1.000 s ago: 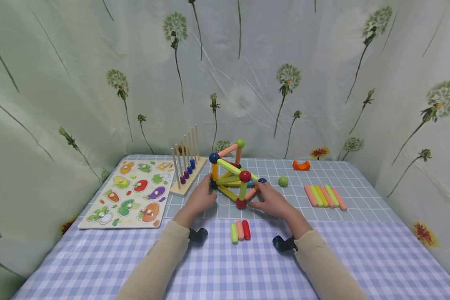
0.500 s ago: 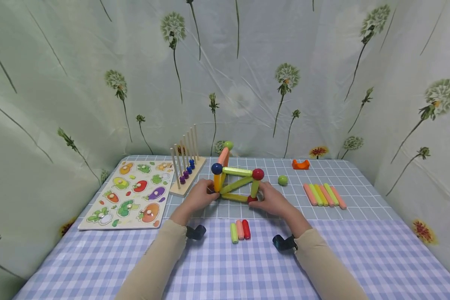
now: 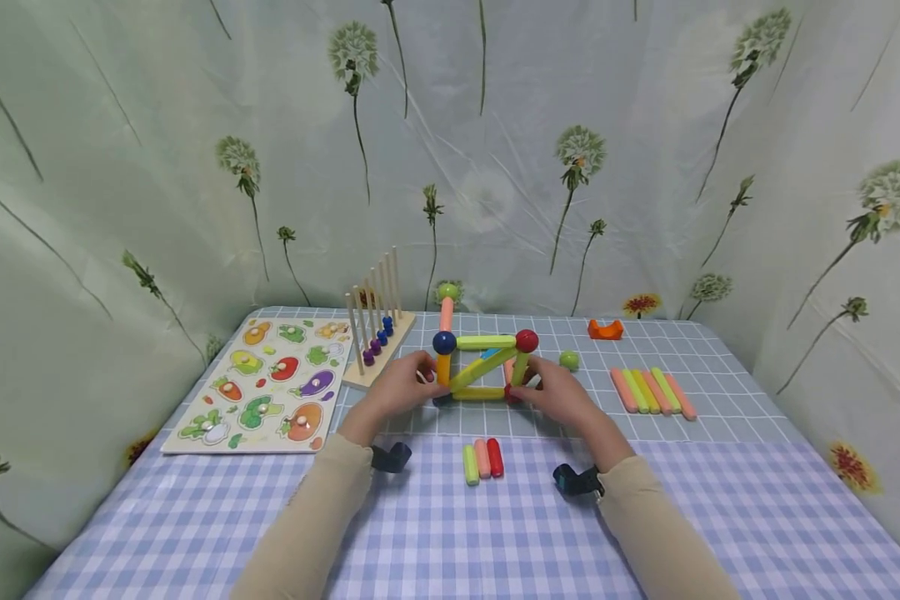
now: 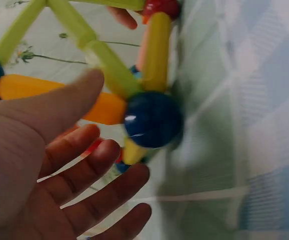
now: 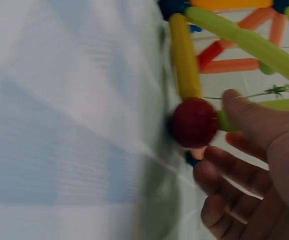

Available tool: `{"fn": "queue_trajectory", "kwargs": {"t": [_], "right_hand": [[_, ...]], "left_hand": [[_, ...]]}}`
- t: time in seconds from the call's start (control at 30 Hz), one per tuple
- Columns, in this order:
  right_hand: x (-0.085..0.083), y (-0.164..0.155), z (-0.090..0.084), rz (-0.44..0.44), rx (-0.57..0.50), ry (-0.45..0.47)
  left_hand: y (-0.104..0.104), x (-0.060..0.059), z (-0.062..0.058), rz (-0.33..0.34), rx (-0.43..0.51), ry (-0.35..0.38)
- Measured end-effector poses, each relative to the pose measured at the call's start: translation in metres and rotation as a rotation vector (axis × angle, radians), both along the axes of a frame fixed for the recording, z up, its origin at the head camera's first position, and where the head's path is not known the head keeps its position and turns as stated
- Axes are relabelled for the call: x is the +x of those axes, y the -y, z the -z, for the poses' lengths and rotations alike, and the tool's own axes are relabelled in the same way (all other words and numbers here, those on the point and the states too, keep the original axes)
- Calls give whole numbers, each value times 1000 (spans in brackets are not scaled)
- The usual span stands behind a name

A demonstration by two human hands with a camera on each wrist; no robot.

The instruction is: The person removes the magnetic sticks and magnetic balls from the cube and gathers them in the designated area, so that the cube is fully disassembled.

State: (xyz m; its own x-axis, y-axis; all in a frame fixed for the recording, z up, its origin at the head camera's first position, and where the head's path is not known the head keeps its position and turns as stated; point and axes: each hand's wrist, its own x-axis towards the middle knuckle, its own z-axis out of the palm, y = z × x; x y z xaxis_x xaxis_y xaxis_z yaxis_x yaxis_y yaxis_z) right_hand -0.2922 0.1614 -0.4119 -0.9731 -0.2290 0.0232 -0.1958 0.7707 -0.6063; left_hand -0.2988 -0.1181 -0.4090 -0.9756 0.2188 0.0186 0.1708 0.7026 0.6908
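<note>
A toy frame of coloured sticks and balls point(image 3: 487, 342), apparently a magnetic building set, stands on the grey grid cloth. My left hand point(image 3: 399, 388) holds it at its left upright, thumb and index finger on either side of the orange stick point(image 4: 112, 107), just above a dark blue ball point(image 4: 153, 120). At the opposite corner, my right hand point(image 3: 562, 393) has thumb and fingers about the light green upright, by the lower red ball point(image 5: 194, 123). The remaining fingers of both hands spread loosely. Behind, a salmon stick point(image 3: 447, 314) rises to a green ball point(image 3: 447, 291).
In front lie three short sticks point(image 3: 483, 460). A vegetable puzzle board point(image 3: 187, 448) and a wooden peg rack point(image 3: 360, 379) with beads stand left. To the right are a loose green ball point(image 3: 569, 360), a row of several sticks point(image 3: 652, 392) and an orange curved piece point(image 3: 605, 330).
Both hands have turned the frame so that its blue and red ball side faces front. It has also shifted slightly right; the other toys stay put.
</note>
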Motion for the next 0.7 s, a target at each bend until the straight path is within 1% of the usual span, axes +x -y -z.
{"fn": "queue_trajectory", "kwargs": {"t": [0.07, 0.13, 0.2, 0.23, 0.3, 0.37, 0.43, 0.53, 0.7], "right_hand": [[1, -2, -8, 24, -40, -36], [2, -2, -15, 39, -91, -87], [3, -2, -21, 35, -133, -142], [4, -2, -24, 31, -152, -163], [5, -2, -29, 19, -178, -200], [5, -1, -34, 0, -185, -234], [5, 0, -38, -15, -176, -263], [4, 4, -44, -29, -157, -286], [-1, 7, -47, -40, -129, -292]], "left_hand": [[-1, 3, -8, -15, 38, -26], [-3, 7, -17, -22, 87, -74], [-7, 12, -24, -31, 114, -151], [-9, 14, -27, -31, 115, -200], [-15, 17, -33, -23, 94, -305], [-22, 20, -37, -17, 37, -404], [-27, 21, -40, -14, -21, -480], [-31, 20, -42, -12, -76, -547], [-38, 16, -43, -22, -97, -575]]}}
